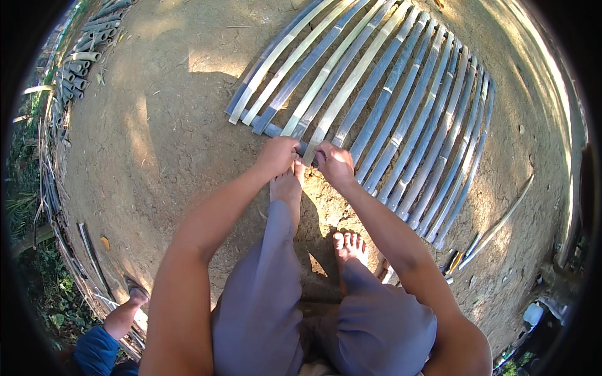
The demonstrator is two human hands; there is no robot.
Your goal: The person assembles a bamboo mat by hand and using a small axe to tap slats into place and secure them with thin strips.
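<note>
A row of split bamboo slats [389, 94] lies side by side on the ground ahead of me, some grey-blue and some pale. Their near ends rest across a dark bamboo crosspiece [271, 130]. My left hand [278, 156] is closed at the crosspiece, just above my left foot [287, 188]. Close by on its right, my right hand [335, 164] has its fingers curled at the end of a pale slat [342, 94]. Whatever sits between the fingers of either hand is hidden or too small to make out. The two hands are a short gap apart.
Cut bamboo poles [78, 69] are piled at the far left. To the right lie a yellow-and-black handled tool [454, 262] and a long thin stick [501, 225]. Another person's leg [122, 319] shows at the lower left. My right foot [350, 247] stands on the dirt ground.
</note>
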